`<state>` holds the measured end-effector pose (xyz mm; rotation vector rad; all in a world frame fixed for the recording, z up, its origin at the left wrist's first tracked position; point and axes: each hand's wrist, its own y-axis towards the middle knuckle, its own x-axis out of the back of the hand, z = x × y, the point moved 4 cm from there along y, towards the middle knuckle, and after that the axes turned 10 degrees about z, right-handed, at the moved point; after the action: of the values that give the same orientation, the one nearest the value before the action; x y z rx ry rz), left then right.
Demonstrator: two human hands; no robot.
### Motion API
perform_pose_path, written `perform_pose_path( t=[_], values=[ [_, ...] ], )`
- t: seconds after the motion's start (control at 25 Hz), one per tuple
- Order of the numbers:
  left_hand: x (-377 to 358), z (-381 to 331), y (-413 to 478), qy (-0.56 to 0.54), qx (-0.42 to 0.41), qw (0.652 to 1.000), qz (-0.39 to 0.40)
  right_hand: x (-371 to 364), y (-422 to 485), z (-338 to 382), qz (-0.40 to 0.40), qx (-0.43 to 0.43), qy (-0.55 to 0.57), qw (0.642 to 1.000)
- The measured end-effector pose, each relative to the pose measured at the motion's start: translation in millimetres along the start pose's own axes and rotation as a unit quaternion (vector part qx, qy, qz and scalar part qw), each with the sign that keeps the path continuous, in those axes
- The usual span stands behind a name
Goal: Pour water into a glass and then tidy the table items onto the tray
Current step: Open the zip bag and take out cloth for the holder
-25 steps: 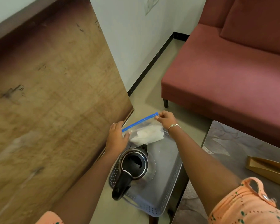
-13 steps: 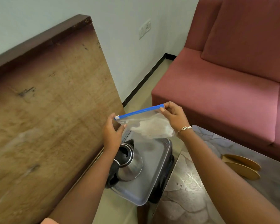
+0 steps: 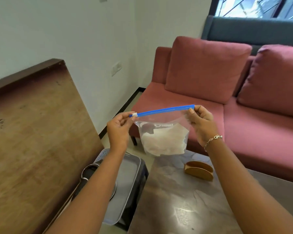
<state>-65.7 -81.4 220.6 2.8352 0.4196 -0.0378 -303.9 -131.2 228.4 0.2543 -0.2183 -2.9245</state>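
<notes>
Blue zip strip: stretched taut as the top edge of a clear zip bag. Its long axis is laid left to right with the right end slightly higher, and the mouth is pointed upward.
Left pinch: the strip's left end, at the white slider, is clamped between the curled thumb and fingers of the left hand.
Right pinch: the right end is nipped between the thumb and fingertips of the right hand.
Arm pose: both forearms are raised forward from the lower corners. A bracelet is worn on the right wrist.
Bag position: hung in mid-air between the hands, with white folded sheets gathered at its bottom, above the far end of the marbled table.
Left of table: a grey tray is set on a dark stool. A kettle is stood on it, partly hidden by the left forearm.
Table top: a wooden napkin holder is stood near the far edge.
</notes>
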Motion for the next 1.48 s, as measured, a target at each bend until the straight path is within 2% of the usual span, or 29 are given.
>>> perform_pose_path(
  t=[0.12, 0.28, 0.32, 0.4, 0.48, 0.52, 0.6, 0.72, 0.92, 1.12, 1.48],
  values=[
    [-33, -30, -4, -0.023, -0.04, 0.999, 0.012, 31, -16, 28, -0.027, 0.028, 0.026, 0.999],
    [-67, -64, -10, -0.039, -0.093, 0.995, 0.019, 59, -30, 55, -0.075, 0.041, -0.005, 0.996],
    [-75, -71, -14, -0.033, -0.103, 0.994, 0.022, 66, -33, 61, -0.098, 0.046, -0.033, 0.994],
    [-87, -78, -21, -0.015, -0.112, 0.993, 0.027, 72, -40, 79, -0.141, 0.087, -0.166, 0.972],
    [-97, -81, -28, 0.01, -0.123, 0.992, 0.03, 56, -47, 98, -0.112, 0.15, -0.295, 0.937],
    [-101, -82, -32, 0.025, -0.129, 0.991, 0.033, 41, -50, 105, -0.073, 0.164, -0.32, 0.93],
    [-107, -84, -37, 0.051, -0.138, 0.988, 0.037, 12, -56, 110, 0.005, 0.161, -0.337, 0.927],
    [-116, -91, -46, 0.079, -0.152, 0.984, 0.049, -13, -59, 110, 0.054, 0.161, -0.348, 0.922],
    [-127, -98, -51, 0.095, -0.161, 0.981, 0.055, -15, -57, 112, 0.022, 0.184, -0.314, 0.931],
    [-130, -102, -51, 0.084, -0.178, 0.978, 0.066, -6, -55, 113, -0.019, 0.201, -0.347, 0.916],
    [-134, -102, -47, 0.075, -0.186, 0.978, 0.058, 23, -62, 105, -0.028, 0.207, -0.396, 0.894]
  ],
)
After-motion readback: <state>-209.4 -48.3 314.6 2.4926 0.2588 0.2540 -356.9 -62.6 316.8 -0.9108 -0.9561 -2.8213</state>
